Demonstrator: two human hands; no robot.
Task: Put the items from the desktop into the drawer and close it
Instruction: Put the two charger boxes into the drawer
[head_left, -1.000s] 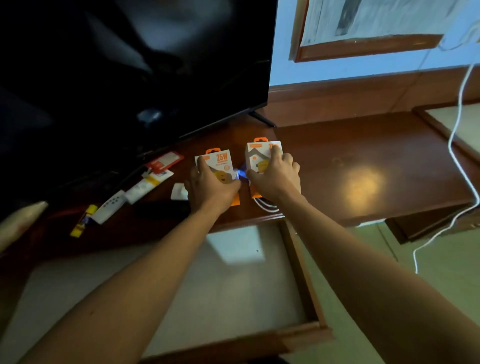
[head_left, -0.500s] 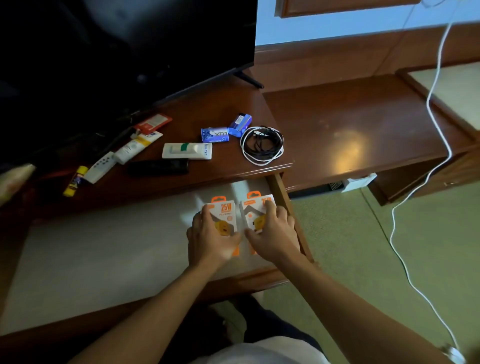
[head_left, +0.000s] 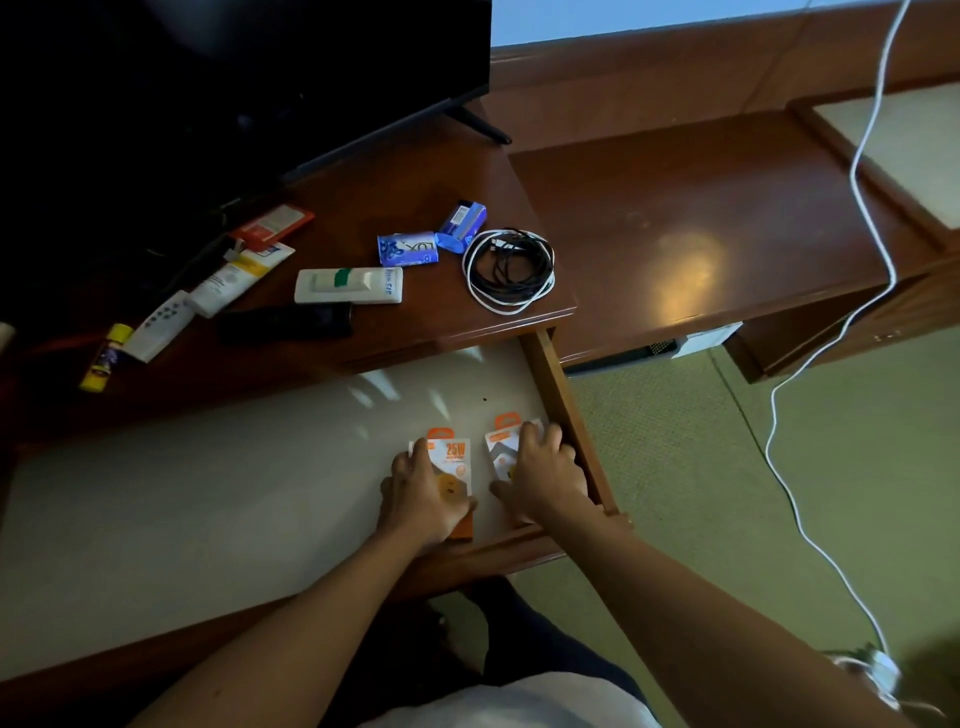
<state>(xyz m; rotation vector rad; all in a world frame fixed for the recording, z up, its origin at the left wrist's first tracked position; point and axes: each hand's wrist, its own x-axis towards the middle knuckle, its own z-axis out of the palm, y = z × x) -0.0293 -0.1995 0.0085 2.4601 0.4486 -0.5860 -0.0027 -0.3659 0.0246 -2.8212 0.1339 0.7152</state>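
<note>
Down in the open drawer (head_left: 218, 519), near its right wall, two charger boxes lie flat side by side, apart by a narrow gap, each with its long axis running front to back and its orange hang tab pointing away toward the bench (head_left: 415, 171). The left hand (head_left: 423, 496) rests on the left charger box (head_left: 453, 470), marked "25W", fingers curled around its near end and gripping it. The right hand (head_left: 543, 475) covers the right charger box (head_left: 503, 449), fingers wrapped over its far right edge and thumb on its near left side, gripping it too.

On the bench lie two blue packets: a soap bar (head_left: 408, 248) lying crosswise and a smaller blue box (head_left: 462, 219) tilted just beside it. One cable coil (head_left: 509, 270), black and white strands together, sits near the bench's front right corner. One white rectangular pack (head_left: 349, 285) lies crosswise, one black remote (head_left: 285, 323) in front of it, plus one white tube (head_left: 234, 278), one white remote (head_left: 158, 326), one yellow stick (head_left: 104, 357) and one red packet (head_left: 272, 226) under the television (head_left: 234, 67).
</note>
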